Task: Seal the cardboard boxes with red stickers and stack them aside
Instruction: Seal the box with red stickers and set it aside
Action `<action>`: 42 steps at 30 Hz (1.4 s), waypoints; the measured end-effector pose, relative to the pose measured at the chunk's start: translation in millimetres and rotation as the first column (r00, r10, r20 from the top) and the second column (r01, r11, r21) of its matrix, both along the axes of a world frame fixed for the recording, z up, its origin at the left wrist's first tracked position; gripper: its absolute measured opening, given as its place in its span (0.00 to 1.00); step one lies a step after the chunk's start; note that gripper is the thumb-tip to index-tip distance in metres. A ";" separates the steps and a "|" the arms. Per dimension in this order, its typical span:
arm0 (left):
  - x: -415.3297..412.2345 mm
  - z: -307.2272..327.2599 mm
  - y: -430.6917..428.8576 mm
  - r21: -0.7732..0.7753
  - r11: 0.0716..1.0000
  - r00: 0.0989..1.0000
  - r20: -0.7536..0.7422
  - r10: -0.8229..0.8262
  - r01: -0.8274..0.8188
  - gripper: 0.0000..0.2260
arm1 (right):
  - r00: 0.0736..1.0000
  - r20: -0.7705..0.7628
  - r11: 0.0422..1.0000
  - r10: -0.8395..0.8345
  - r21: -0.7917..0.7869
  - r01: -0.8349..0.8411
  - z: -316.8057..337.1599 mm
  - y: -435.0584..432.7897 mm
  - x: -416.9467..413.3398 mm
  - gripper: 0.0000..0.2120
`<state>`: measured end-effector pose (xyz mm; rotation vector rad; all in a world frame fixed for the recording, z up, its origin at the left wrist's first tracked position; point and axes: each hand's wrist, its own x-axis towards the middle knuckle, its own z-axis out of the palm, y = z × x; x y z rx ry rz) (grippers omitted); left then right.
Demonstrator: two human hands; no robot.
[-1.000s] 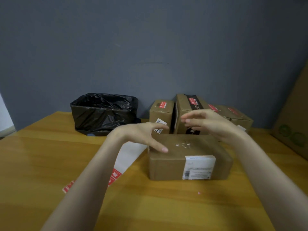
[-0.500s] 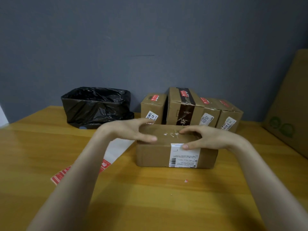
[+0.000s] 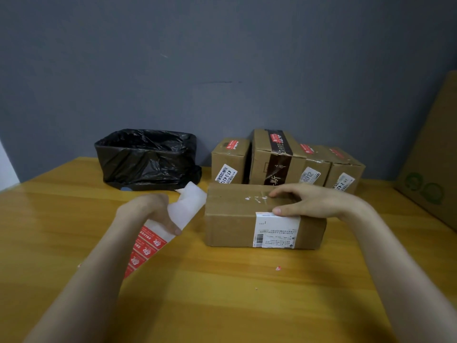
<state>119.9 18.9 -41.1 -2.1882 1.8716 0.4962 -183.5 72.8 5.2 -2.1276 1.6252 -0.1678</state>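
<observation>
A flat brown cardboard box (image 3: pixel 232 219) with a white shipping label lies in the middle of the wooden table (image 3: pixel 222 293). My right hand (image 3: pixel 304 201) rests on its top right part, fingers spread over the top and thumb on the front edge by the label. My left hand (image 3: pixel 153 214) grips a long white backing strip of red stickers (image 3: pixel 146 246), lifted off the table just left of the box. Several boxes with red stickers on top (image 3: pixel 279 157) stand in a row against the wall behind.
A container lined with a black plastic bag (image 3: pixel 148 159) stands at the back left. A large cardboard sheet (image 3: pixel 435 164) leans at the right edge. Small red scraps (image 3: pixel 277 268) lie on the table in front of the box.
My left hand left the box top, moved left and picked up the sticker strip from the table. My right hand stayed on the box.
</observation>
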 end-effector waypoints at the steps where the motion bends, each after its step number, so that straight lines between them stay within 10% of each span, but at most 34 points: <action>1: -0.3 0.8 1.3 -0.007 1.000 1.000 -0.013 0.010 -0.010 0.36 | 1.000 0.003 1.000 0.003 0.001 -0.003 0.6 0.7 -0.1 0.24; 10: -5.2 60.6 31.2 -0.400 0.914 0.890 -0.440 -0.121 -0.073 0.18 | 0.990 0.138 0.993 -0.020 -0.116 0.036 5.5 1.1 3.7 0.17; 18: -48.5 96.6 60.0 -0.580 0.767 0.379 -0.798 -0.469 -0.274 0.11 | 0.776 0.630 0.984 0.030 -0.156 0.088 13.1 17.8 47.5 0.16; 21: -66.1 88.6 57.3 -0.658 0.707 0.391 -0.741 -0.546 -0.260 0.14 | 0.737 0.673 0.992 0.056 -0.121 0.035 10.8 22.0 59.6 0.25; 25: -74.4 80.2 53.3 -0.678 0.691 0.401 -0.723 -0.563 -0.252 0.14 | 0.648 0.761 0.991 0.045 -0.114 0.065 11.2 23.8 56.5 0.08; 31: -69.4 83.8 55.4 -0.494 0.864 0.243 -0.854 -0.461 -0.096 0.14 | 0.571 0.818 0.973 -0.067 -0.073 0.219 12.6 19.3 46.0 0.08; 38: -61.9 87.7 57.1 -0.407 0.909 0.260 -0.891 -0.372 -0.094 0.08 | 0.531 0.833 0.935 -0.152 -0.053 0.352 14.0 17.3 38.3 0.07; 42: -67.4 84.5 55.4 -0.450 0.886 0.294 -0.866 -0.404 -0.109 0.07 | 0.639 0.765 0.802 -0.079 -0.332 0.497 11.7 16.0 43.6 0.07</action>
